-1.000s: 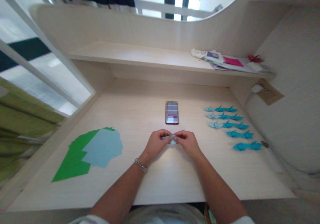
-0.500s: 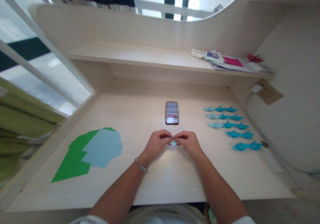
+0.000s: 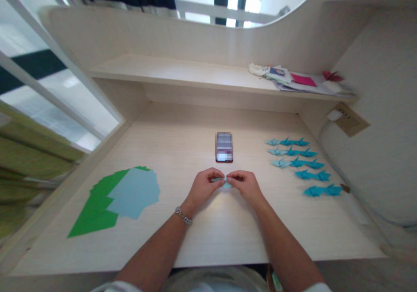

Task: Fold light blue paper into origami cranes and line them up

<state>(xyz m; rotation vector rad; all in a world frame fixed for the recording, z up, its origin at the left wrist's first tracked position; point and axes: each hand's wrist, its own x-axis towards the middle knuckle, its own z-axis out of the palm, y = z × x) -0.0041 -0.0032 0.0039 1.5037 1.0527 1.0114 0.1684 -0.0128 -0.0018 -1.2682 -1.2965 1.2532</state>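
Note:
Between my fingertips is a small piece of light blue folded paper (image 3: 226, 185), mostly covered by the fingers. My left hand (image 3: 207, 186) pinches its left side with thumb and forefinger, and a pale strip shows between them. My right hand (image 3: 244, 187) grips the right side the same way. Both hands are close together over the middle of the desk (image 3: 208, 227). Just beyond them lies a phone (image 3: 224, 147) with a blurred screen.
Fanned green paper sheets (image 3: 94, 214) and light blue paper sheets (image 3: 137, 193) lie at the left. Several blue origami cranes (image 3: 296, 162) stand in rows at the right. Behind is a shelf (image 3: 182, 71) bearing papers. A cable (image 3: 339, 166) runs from the wall socket (image 3: 348, 119).
The fingers have shifted slightly on the paper. My left thumb and forefinger are a little further apart, and more of the light blue paper shows between them.

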